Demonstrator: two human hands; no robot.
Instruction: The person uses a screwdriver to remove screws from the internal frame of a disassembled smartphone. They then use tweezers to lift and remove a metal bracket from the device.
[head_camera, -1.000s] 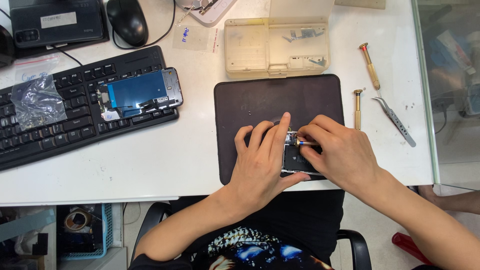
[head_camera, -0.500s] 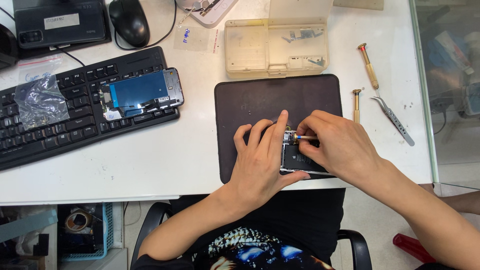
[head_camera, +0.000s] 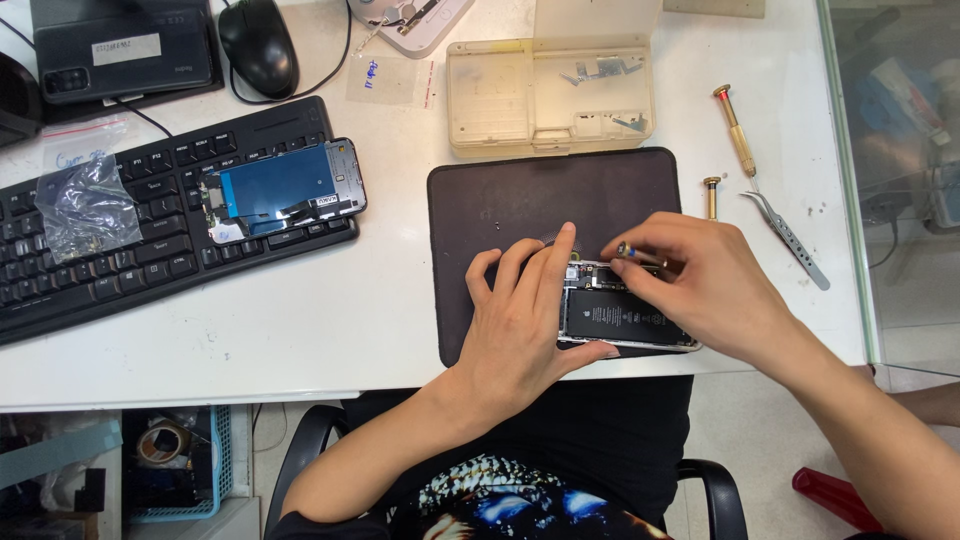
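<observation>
An opened phone (head_camera: 625, 318) lay on the near edge of a dark mat (head_camera: 540, 200) on the white worktop (head_camera: 380, 310). The left hand (head_camera: 525, 320) pressed flat on the phone's left end, fingers spread and holding nothing. The right hand (head_camera: 705, 285) pinched a small screwdriver (head_camera: 640, 256) over the phone's far edge. Farther off sat a beige parts box (head_camera: 550, 95); right of the mat lay tweezers (head_camera: 787, 238); to the left, a keyboard (head_camera: 150, 230) carried a blue-backed screen panel (head_camera: 285, 188).

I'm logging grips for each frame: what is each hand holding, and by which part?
Right hand pinches a small screwdriver along its shaft. Left hand grips nothing; it presses flat on the opened phone.
</observation>
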